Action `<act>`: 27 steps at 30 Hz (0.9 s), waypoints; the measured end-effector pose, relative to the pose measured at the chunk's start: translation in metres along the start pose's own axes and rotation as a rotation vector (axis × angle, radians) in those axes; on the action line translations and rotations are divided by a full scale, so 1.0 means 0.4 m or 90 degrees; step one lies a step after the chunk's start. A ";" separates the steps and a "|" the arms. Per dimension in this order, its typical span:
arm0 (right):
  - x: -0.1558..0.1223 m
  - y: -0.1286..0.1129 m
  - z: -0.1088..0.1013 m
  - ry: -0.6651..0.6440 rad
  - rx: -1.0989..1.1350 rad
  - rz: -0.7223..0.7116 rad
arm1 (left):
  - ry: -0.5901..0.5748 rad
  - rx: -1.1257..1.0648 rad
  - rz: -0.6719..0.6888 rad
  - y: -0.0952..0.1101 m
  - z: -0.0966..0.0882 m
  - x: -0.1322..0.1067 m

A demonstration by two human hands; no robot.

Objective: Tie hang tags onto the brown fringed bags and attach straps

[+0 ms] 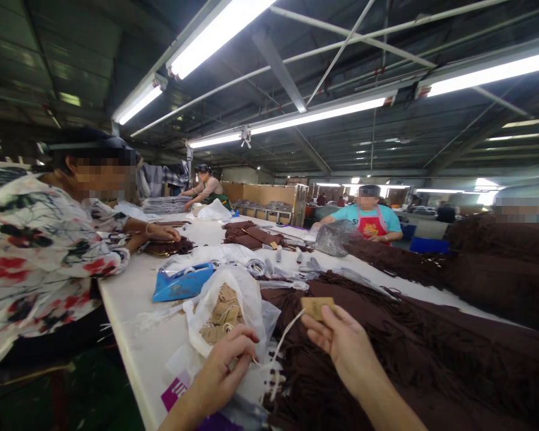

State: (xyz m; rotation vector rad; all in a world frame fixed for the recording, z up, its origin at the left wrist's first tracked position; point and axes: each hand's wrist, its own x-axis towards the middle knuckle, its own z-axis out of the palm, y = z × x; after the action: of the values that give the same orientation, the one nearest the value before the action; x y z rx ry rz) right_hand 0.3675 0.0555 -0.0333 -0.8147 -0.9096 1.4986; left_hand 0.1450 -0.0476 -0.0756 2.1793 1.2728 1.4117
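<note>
Between thumb and fingers, my right hand [336, 338] holds up a small brown cardboard hang tag [318, 307]. From the tag a white string [288, 328] hangs and runs down toward my left hand [230, 365]. The left fingers are pinched together on what looks like the string's other end. Just beyond the left hand, a white plastic bag [265, 311] stands open, full of brown hang tags [222, 311] with strings. Under and beside my right hand lies a spread of dark brown fringed cloth [399, 353].
A blue tape dispenser [184, 281] sits behind the bag, near clear tape rolls [256, 267]. More folded brown cloth [251, 234] lies farther along the white table [130, 323]. One person [49, 239] works at left; others work across the table. A brown cloth pile rises at right.
</note>
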 end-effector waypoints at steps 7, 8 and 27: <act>0.040 -0.028 -0.120 0.103 0.009 -0.021 | 0.000 -0.032 -0.032 -0.029 -0.013 -0.018; 0.023 -0.021 -0.119 0.072 -0.036 -0.017 | 0.008 -0.040 -0.037 -0.034 -0.009 -0.015; -0.108 0.182 0.026 -0.405 -0.487 -0.029 | 0.059 -0.089 -0.144 -0.050 0.019 0.018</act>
State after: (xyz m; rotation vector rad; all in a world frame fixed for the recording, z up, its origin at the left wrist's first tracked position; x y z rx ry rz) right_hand 0.3299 0.0076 -0.0929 -0.8363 -2.0377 1.3817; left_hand 0.1419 -0.0287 -0.0873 1.8349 1.3592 1.4744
